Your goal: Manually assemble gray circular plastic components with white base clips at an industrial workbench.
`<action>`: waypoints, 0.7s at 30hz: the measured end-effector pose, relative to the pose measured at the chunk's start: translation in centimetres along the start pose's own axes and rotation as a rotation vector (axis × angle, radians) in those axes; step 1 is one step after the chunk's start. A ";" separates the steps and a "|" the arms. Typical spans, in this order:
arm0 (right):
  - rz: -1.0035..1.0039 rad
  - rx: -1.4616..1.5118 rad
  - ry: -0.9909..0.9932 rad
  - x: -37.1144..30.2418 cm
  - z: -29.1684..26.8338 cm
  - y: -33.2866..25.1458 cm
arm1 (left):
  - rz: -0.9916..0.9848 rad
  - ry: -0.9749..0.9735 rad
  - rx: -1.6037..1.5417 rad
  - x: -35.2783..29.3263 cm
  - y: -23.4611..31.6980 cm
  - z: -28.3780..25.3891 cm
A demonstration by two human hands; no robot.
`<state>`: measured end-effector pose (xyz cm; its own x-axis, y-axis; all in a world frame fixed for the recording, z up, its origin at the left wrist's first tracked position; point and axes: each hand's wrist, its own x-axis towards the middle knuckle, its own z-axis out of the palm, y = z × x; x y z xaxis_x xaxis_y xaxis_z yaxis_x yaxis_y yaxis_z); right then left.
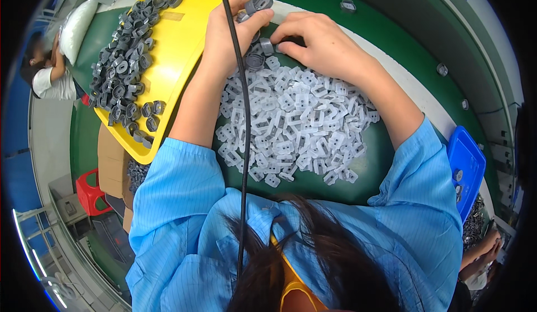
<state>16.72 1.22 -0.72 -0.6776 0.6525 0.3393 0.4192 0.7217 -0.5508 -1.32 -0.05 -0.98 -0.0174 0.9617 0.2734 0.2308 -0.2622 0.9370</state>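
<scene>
My left hand (230,29) holds a round dark grey plastic part (259,2) between thumb and fingers, its slotted end turned up. A bit nearer to me, the thumb and index finger of my right hand (321,40) close on another grey plastic part (267,46). One more round grey part (254,61) lies just below, at the edge of a broad pile of small translucent white plastic pieces (293,119). These flat pieces have holes and spread over the green tabletop (366,169) between my forearms. The black cable hides a little of my left hand.
A yellow tray (182,38) heaped with dark grey parts (120,80) stands at the left. The black cable (244,116) hangs across the view. At the right is a blue tray (467,163); several parts sit along the green strip beyond. Other people work at far left and lower right.
</scene>
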 end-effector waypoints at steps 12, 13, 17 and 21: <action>0.367 0.364 0.100 -0.4 -1.9 -0.4 | 0.091 0.049 0.369 -0.8 1.4 0.8; 0.387 0.469 0.134 -0.1 -2.8 -0.4 | 0.115 0.039 0.387 -1.0 1.5 1.0; 0.414 0.454 0.213 0.5 -3.5 0.0 | 0.264 0.029 0.428 -1.3 1.7 1.7; 0.335 0.213 0.214 0.4 -3.3 -0.6 | 0.325 0.032 0.437 -1.5 1.7 2.2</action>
<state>18.19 1.80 2.30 -0.3764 0.8912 0.2531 0.4449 0.4135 -0.7944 1.24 -1.78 -0.26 0.0941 0.8317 0.5472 0.6121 -0.4818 0.6271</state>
